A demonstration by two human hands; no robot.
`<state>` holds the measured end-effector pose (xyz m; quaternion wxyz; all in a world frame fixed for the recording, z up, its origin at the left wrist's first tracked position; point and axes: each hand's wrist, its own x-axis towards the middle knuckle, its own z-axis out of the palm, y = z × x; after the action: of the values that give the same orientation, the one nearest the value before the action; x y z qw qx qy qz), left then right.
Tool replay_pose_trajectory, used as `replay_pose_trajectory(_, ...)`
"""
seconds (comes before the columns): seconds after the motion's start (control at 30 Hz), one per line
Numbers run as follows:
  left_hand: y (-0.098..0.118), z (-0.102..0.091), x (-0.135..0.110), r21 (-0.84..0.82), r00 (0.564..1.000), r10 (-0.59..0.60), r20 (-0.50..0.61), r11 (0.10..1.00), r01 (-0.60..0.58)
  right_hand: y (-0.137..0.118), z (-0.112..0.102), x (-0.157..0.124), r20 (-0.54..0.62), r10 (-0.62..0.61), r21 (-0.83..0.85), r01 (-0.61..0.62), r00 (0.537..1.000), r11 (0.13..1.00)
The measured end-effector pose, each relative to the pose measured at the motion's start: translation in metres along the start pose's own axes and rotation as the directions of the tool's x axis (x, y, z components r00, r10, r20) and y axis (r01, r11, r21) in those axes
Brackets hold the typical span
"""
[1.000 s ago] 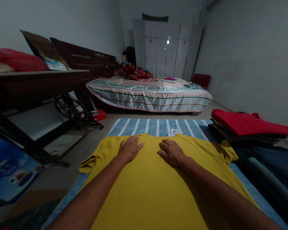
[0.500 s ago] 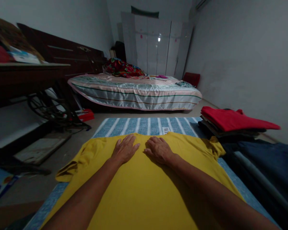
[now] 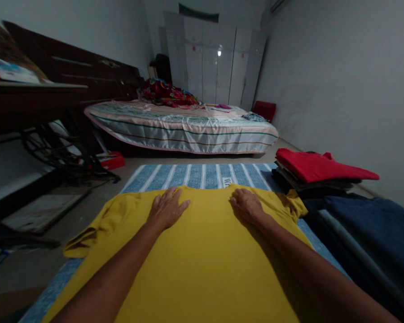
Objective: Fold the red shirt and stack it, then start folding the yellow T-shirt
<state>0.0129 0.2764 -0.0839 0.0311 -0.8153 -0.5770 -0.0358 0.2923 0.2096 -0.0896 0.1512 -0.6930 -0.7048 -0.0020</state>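
Observation:
A yellow T-shirt (image 3: 205,251) lies spread out over a blue-and-white striped cloth (image 3: 161,175), its neckline at the far side. My left hand (image 3: 166,208) rests on the shirt just left of the neckline, fingers stretched out and thumb apart. On the other side of the neckline, my right hand (image 3: 249,205) lies on the shirt near the shoulder, fingers extended and slightly bent. Neither hand grips the fabric. The left sleeve is loosely rumpled, and the right sleeve is bunched at its end.
Folded clothes with a red garment (image 3: 323,165) on top are stacked at the right. Folded dark blue jeans (image 3: 373,224) lie nearer. A bed (image 3: 188,134) stands beyond the striped cloth. At the left is a table with an iron treadle wheel (image 3: 54,146); a red box (image 3: 111,160) sits nearby.
My right hand has slid rightward across the shirt, away from my left hand, toward the right shoulder. My left hand stays at about the same place on the fabric. The view has turned slightly.

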Motion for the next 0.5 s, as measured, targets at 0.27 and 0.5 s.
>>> replay_pose_trajectory(0.27,0.000,-0.001,0.000,0.012,0.999,-0.009,0.032,1.000,0.008,0.034,-0.009,-0.008,0.017,0.013,-0.024,-0.012,1.000,1.000)
replay_pose_trajectory(0.5,0.000,0.000,0.002,0.006,1.000,-0.006,0.020,1.000,0.006,0.050,-0.010,-0.017,0.044,0.026,-0.076,-0.023,0.999,0.997)
